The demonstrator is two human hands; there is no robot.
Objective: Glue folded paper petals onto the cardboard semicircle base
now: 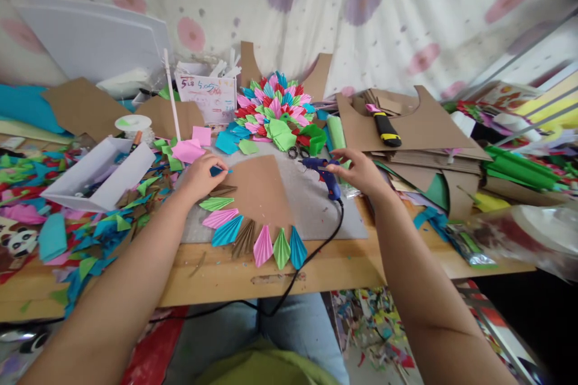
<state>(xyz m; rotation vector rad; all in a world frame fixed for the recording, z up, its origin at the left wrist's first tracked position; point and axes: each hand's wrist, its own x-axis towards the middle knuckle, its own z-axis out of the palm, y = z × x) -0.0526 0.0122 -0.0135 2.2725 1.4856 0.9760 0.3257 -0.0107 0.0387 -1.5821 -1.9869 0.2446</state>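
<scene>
Left grip: pinching blue paper piece at brown cardboard sheet
Right grip: parted, beside blue glue gun
Edging: likely attaching; calls for pressing

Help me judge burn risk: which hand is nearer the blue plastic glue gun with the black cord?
Right. The right hand is at the back end of the glue gun; the left hand is farther off, at the left side of the brown cardboard sheet.
</scene>
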